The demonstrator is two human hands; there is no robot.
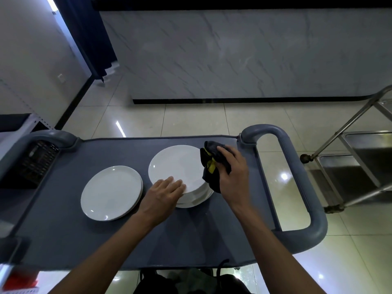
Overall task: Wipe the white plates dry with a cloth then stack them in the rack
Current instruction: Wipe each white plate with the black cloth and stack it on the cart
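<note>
A stack of white plates (177,165) stands in the middle of the grey cart top (63,234). My left hand (164,193) rests on the near rim of the top plate, fingers laid over the edge. My right hand (232,169) grips a bunched black cloth with a yellow patch (210,160) at the stack's right edge. A second, lower pile of white plates (111,193) lies to the left, untouched.
The cart has thick grey loop handles at the right (305,187) and far left (51,136). A dark slotted basket (36,162) sits at the cart's left end. A steel trolley (350,162) stands on the tiled floor at the right, a marble counter behind.
</note>
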